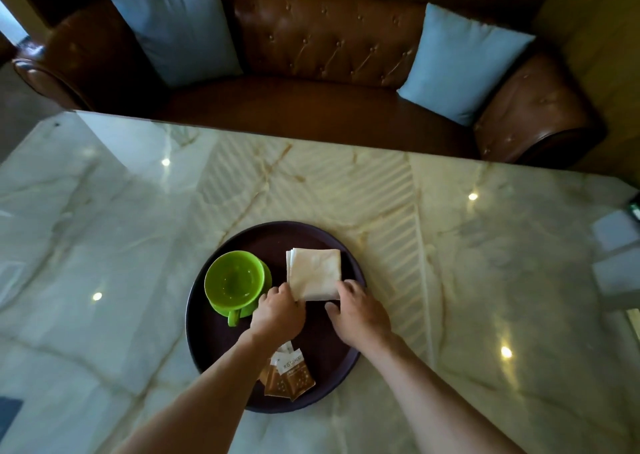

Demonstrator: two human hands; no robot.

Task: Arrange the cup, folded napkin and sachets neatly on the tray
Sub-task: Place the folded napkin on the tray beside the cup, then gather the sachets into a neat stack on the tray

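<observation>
A dark round tray (207,332) sits at lower centre on the marble table (485,246). On it, both hands pinch the folded napkin (315,273): left hand (277,311) at its lower-left corner, right hand (360,311) lower-right. The green cup (233,282) stands left; sachets (289,379) lie below.

A glossy, pale marble counter (485,263) with tan veining reflects ceiling spotlights. Beyond its far edge stands a brown tufted leather sofa (329,48), a light blue cushion (176,28) propped at one end and another blue cushion (464,62) at the other.
</observation>
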